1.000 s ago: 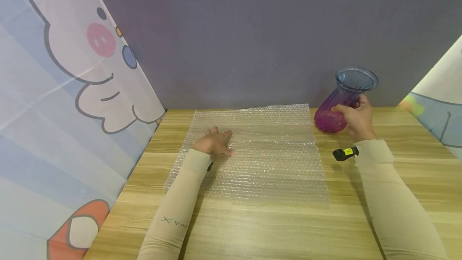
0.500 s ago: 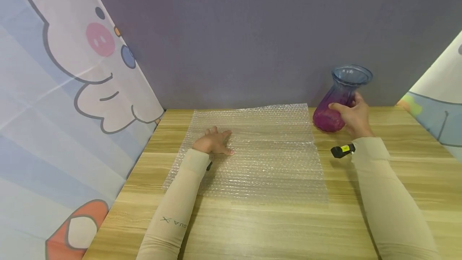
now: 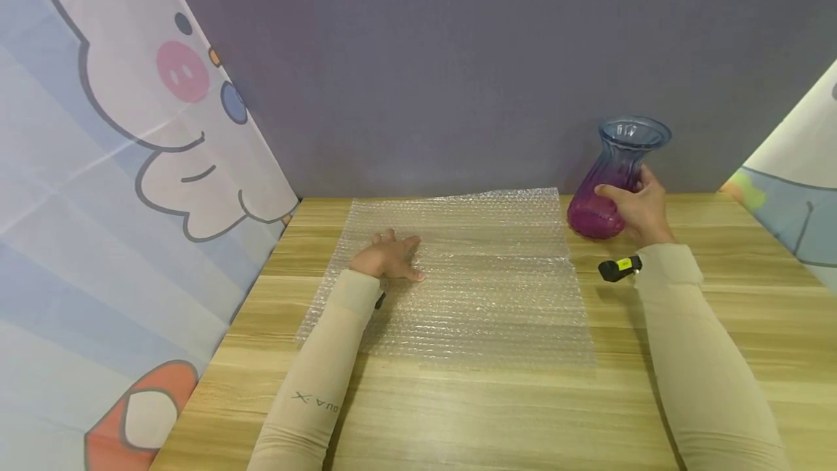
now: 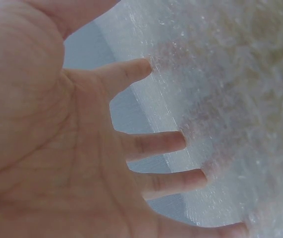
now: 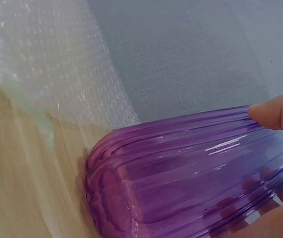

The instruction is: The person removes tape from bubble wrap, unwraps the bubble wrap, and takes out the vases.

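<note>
A glass vase (image 3: pixel 604 195), magenta at its base and blue at its flared rim, stands slightly tilted near the back right of the table. My right hand (image 3: pixel 641 209) grips its side, thumb in front and fingers behind, as the right wrist view of the purple glass (image 5: pixel 181 168) also shows. To the left, a sheet of clear bubble wrap (image 3: pixel 484 296) lies flat on the wood. On its left part rests my left hand (image 3: pixel 386 256), fingers spread. In the left wrist view the fingertips (image 4: pixel 173 141) touch the bubble wrap (image 4: pixel 220 99).
The wood-grain table (image 3: pixel 471 420) ends at a grey wall panel (image 3: pixel 458 71) behind the vase. A cartoon-printed curtain (image 3: pixel 98 238) borders the left side, and another printed cloth (image 3: pixel 798 187) hangs at the right.
My right hand and the vase have shifted slightly left, and the vase looks a little more upright. The left hand and the bubble wrap stay in place.
</note>
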The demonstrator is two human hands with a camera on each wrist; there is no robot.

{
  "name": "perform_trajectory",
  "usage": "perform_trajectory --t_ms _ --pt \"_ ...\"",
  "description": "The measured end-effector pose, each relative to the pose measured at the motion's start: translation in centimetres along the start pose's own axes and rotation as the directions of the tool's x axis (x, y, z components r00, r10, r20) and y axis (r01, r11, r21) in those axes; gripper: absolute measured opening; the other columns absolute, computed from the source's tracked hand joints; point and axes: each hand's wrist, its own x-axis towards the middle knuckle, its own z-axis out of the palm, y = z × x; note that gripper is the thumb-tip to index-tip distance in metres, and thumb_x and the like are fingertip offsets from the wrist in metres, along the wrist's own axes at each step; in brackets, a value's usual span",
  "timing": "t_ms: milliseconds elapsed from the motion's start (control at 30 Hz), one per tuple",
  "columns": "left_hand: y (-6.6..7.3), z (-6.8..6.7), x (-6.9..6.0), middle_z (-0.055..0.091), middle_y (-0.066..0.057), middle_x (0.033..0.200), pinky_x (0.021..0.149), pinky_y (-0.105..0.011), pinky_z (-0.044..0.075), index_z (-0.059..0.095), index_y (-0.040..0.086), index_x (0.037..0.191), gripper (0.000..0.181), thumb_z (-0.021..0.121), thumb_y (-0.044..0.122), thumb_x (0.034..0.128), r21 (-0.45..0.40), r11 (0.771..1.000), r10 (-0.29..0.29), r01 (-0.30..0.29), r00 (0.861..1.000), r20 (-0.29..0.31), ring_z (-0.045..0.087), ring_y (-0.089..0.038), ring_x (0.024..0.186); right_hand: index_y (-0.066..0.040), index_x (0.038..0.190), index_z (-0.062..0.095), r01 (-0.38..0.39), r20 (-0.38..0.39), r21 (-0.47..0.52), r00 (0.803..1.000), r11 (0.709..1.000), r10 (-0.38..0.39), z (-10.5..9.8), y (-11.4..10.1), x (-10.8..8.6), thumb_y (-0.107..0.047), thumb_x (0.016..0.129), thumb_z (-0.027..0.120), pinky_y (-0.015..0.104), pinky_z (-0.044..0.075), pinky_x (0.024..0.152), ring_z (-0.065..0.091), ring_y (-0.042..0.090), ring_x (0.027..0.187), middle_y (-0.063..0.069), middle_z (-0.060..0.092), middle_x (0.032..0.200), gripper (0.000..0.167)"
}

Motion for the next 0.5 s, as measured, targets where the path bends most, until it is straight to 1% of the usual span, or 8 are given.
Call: perform_trajectory --t_ms 100,167,267,333,500 --pt "-0.04 0.01 0.13 -0.005 -0.023 0.171 0.108 -0.086 0.020 0.018 0.032 0.165 0.099 0.074 0.056 0.0871 0.000 1.000 0.000 0.000 1.000 0.001 -0.007 -0.052 0.156 -0.029 0.138 0.047 0.010 0.013 -0.024 1.000 1.000 -0.010 -0.13 0.14 -0.01 -0.014 0.089 0.079 0.006 0.051 0.078 0.054 -0.002 0.099 -0.016 0.054 0.112 0.061" --pt "-0.04 0.03 0.22 -0.004 -0.023 0.171 0.108 -0.086 0.020 0.019 0.032 0.165 0.099 0.074 0.057 0.0870 0.005 1.000 0.005 -0.005 1.000 0.001 -0.006 -0.053 0.155 -0.027 0.141 0.045 0.019 0.020 -0.019 1.000 1.000 -0.019 -0.22 0.27 -0.02 -0.013 0.090 0.079 0.006 0.050 0.078 0.053 -0.002 0.099 -0.016 0.054 0.112 0.063" --pt "-0.05 0.03 0.31 -0.004 -0.024 0.171 0.107 -0.086 0.020 0.019 0.032 0.165 0.099 0.075 0.057 0.0866 0.009 1.000 0.014 -0.014 1.000 0.000 -0.005 -0.055 0.155 -0.026 0.140 0.045 0.034 0.024 -0.005 0.999 0.999 -0.033 -0.33 0.46 0.00 -0.012 0.090 0.078 0.005 0.051 0.077 0.054 -0.002 0.099 -0.015 0.054 0.113 0.062" --pt "-0.06 0.02 0.32 -0.004 -0.025 0.171 0.107 -0.086 0.020 0.019 0.032 0.165 0.099 0.075 0.057 0.0865 0.011 1.000 0.018 -0.018 1.000 0.000 -0.005 -0.056 0.154 -0.026 0.138 0.046 0.042 0.026 -0.013 0.999 0.999 -0.042 -0.35 0.58 0.07 -0.012 0.090 0.078 0.005 0.051 0.078 0.054 -0.002 0.099 -0.014 0.054 0.113 0.060" --pt "-0.14 -0.05 0.26 -0.004 -0.025 0.170 0.107 -0.087 0.020 0.019 0.032 0.165 0.099 0.074 0.057 0.0872 0.008 1.000 0.011 -0.011 1.000 0.002 -0.005 -0.056 0.154 -0.028 0.138 0.044 0.051 0.023 -0.084 0.999 0.995 -0.049 -0.17 0.73 0.21 -0.016 0.091 0.078 0.005 0.048 0.080 0.052 -0.003 0.101 -0.019 0.053 0.111 0.060"
